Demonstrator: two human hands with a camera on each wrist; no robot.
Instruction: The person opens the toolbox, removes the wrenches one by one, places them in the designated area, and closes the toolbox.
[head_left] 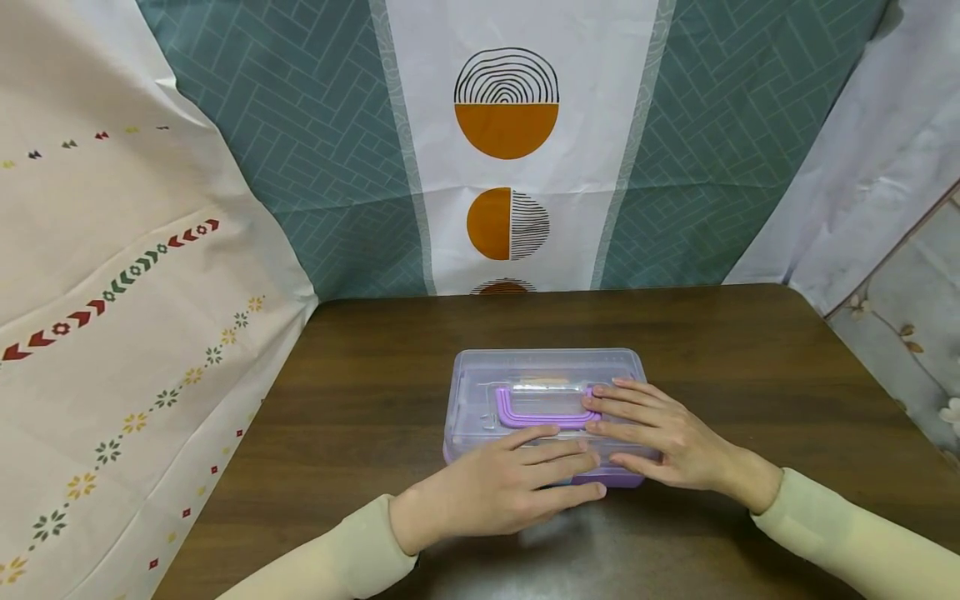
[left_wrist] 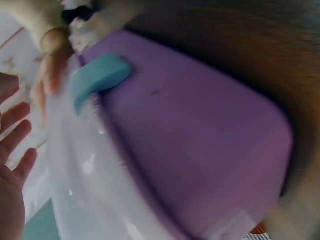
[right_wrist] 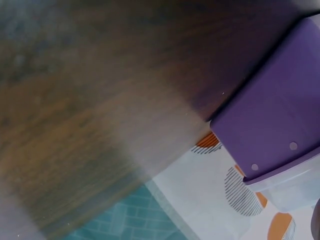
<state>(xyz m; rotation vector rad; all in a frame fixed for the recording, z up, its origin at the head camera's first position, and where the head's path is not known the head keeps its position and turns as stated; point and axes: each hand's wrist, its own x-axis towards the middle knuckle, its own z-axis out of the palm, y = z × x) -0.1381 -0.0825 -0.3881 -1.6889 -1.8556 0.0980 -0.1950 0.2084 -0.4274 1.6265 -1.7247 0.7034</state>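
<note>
A storage box with a clear lid (head_left: 472,396) and a purple base (left_wrist: 200,135) rests on the table. A purple carrying handle (head_left: 547,422) lies folded flat on top of the lid. In the left wrist view, a blue latch (left_wrist: 102,75) shows on the front side of the box. My right hand (head_left: 667,437) lies over the right part of the lid, fingers extended and fingertips at the handle's right end. At the front edge, my left hand (head_left: 510,483) has its fingers stretched out and spread, overlapping the lid, and grips nothing.
The dark wooden table (head_left: 375,375) extends around the box. Behind it hangs a green and white patterned cloth (head_left: 345,125). A cream printed cloth (head_left: 135,333) hangs on the left, and pale curtains (head_left: 862,183) hang on the right.
</note>
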